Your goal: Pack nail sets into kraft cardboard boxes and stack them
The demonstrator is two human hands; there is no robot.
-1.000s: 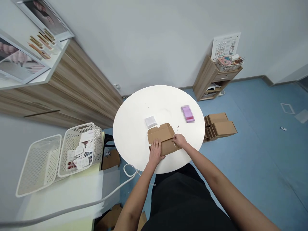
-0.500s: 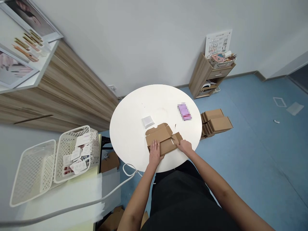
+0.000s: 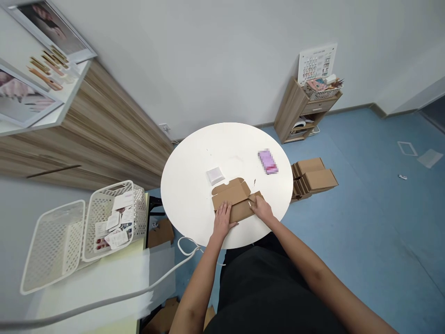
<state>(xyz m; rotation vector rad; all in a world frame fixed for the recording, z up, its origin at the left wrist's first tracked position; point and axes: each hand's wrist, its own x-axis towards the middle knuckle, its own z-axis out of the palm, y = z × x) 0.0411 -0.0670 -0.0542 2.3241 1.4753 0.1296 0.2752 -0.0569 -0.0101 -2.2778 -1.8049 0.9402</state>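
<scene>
A brown cardboard box [image 3: 231, 192], partly folded with its lid flap raised, lies on the round white table [image 3: 187, 153]. Flat on the box's left front part rests my left hand [image 3: 223, 220], fingers stretched out. My right hand [image 3: 261, 209] is closed on the side flap at the box's right end, thumb and fingers pinching the cardboard. Just behind the box sits a small white packet [image 3: 215, 176]. Farther right on the tabletop lies a purple item [image 3: 267, 161], blurred by pixelation.
Several folded cardboard boxes [image 3: 314, 176] are stacked on the floor to the right. White perforated baskets [image 3: 139, 208] stand at left, one holding cards. A white cable [image 3: 153, 284] crosses the lower left. A small wooden cabinet [image 3: 289, 109] stands by the wall.
My right hand has moved left and inward, bringing the box's right-end flap with it. My left hand stays on the box's left part. The view has shifted slightly.
</scene>
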